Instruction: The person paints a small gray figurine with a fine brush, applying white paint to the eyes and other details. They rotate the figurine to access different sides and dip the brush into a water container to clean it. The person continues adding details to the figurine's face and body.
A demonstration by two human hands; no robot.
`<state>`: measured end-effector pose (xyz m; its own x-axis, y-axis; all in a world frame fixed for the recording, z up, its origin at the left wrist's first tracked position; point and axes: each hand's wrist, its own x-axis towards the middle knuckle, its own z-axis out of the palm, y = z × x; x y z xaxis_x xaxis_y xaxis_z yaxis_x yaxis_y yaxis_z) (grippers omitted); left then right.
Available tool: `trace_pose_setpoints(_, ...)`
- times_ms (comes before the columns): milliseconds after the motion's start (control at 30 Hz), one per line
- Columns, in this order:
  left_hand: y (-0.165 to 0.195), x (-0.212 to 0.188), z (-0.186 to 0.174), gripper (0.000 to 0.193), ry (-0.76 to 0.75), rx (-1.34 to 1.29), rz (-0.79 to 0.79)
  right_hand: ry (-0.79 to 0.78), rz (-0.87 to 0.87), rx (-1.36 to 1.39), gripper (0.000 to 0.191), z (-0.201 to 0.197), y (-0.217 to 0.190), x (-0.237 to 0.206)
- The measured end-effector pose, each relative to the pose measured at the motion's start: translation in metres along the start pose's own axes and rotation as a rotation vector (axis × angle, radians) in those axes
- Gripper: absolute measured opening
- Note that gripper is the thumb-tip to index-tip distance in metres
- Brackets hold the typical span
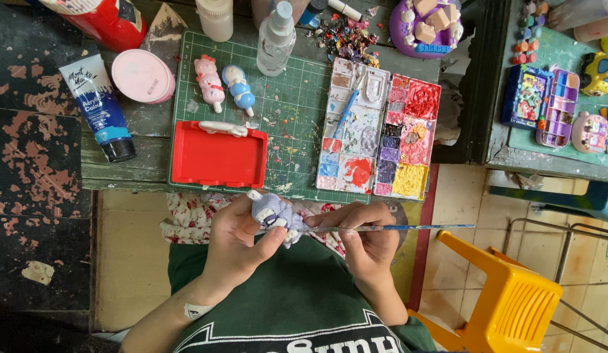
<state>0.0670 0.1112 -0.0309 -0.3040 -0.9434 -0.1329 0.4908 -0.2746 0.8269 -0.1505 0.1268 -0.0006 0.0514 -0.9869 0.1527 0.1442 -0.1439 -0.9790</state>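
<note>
While my left hand (235,238) grips the lilac figurine (276,214) and right fingers (356,225) pinch the brush (408,228), I judge risks: wet paint smudging under my thumb, bristles straying.

Small purple figurine (276,214), held above lap, thin paintbrush (395,228) lying level, tip touching it

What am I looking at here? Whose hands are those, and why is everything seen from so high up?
There is one picture, taken by a camera worn on a person's head, looking down. The hands are that person's own. The left hand holds a small lilac toy figurine. The right hand holds a thin blue-handled paintbrush against it. On the green cutting mat lie a red plastic tray, a messy paint palette, a pink figurine and a blue figurine. A yellow plastic stool stands nearby.
</note>
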Motion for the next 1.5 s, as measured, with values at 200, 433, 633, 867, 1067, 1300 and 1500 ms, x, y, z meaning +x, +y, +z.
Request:
trace_pose_setpoints(200,0.0,-0.001,0.0,0.024,0.001,0.012,0.01,-0.002,0.023,-0.005,0.012,-0.001,0.0,-0.001)
trace_pose_setpoints(433,-0.001,0.0,-0.002,0.024,0.004,0.025,-0.007,-0.024,0.008,0.045,0.011,-0.001,0.0,-0.002)
trace_pose_setpoints(633,-0.001,-0.001,0.0,0.028,0.016,-0.031,0.023,0.131,-0.011,0.099,0.01,0.001,0.007,-0.001)
trace_pose_setpoints(867,0.003,0.003,0.002,0.036,0.038,-0.046,0.005,0.429,-0.099,0.185,0.008,-0.012,0.016,0.012)
trace_pose_setpoints(1067,-0.004,0.01,-0.002,0.044,0.124,-0.197,-0.089,0.533,-0.077,0.206,0.009,-0.016,0.018,0.013)
trace_pose_setpoints(1300,-0.006,0.01,-0.003,0.048,0.144,-0.065,-0.018,0.487,-0.062,0.197,0.008,-0.015,0.02,0.012)
trace_pose_setpoints(1500,-0.006,0.006,0.003,0.057,0.115,0.07,0.097,0.251,-0.12,0.105,0.01,-0.008,0.017,0.009)
